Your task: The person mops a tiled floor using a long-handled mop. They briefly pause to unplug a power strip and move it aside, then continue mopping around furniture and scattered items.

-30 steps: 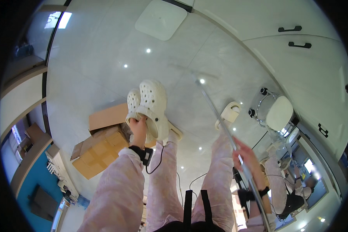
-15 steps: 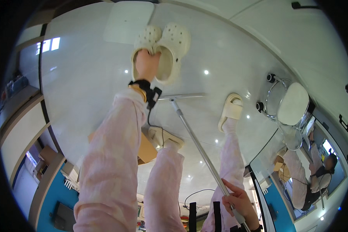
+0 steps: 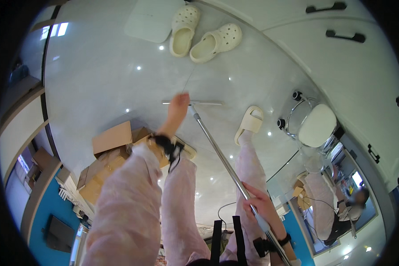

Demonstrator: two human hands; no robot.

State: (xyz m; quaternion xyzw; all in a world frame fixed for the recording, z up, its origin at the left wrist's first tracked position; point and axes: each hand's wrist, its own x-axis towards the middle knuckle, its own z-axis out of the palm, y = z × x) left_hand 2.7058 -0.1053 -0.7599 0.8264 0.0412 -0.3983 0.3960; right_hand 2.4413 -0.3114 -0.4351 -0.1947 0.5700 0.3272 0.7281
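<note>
My right hand (image 3: 258, 203) is wrapped around the metal pole of a long-handled floor squeegee (image 3: 218, 153). Its thin, T-shaped head (image 3: 208, 103) rests on the shiny floor ahead of my feet. My left hand (image 3: 178, 108) hangs beside that head, fingers curled in and nothing visible in them; whether it touches the squeegee I cannot tell. Farther off, two cream clogs with holes in the toes lie on the floor: the left clog (image 3: 186, 20) points away and the right clog (image 3: 229, 36) is turned out to the right. Both are apart from my hands.
An opened cardboard box (image 3: 104, 170) stands to the left, partly behind my left arm. On the right is a white-seated chrome stool (image 3: 317, 126) with casters, near white cabinets (image 3: 323, 53). A pale flat panel (image 3: 148, 20) is at the far edge. I wear slippers (image 3: 251, 119).
My left hand has let go of the clogs and drawn back toward me. The clogs now lie farther away and spread apart. My right hand still grips the pole.
</note>
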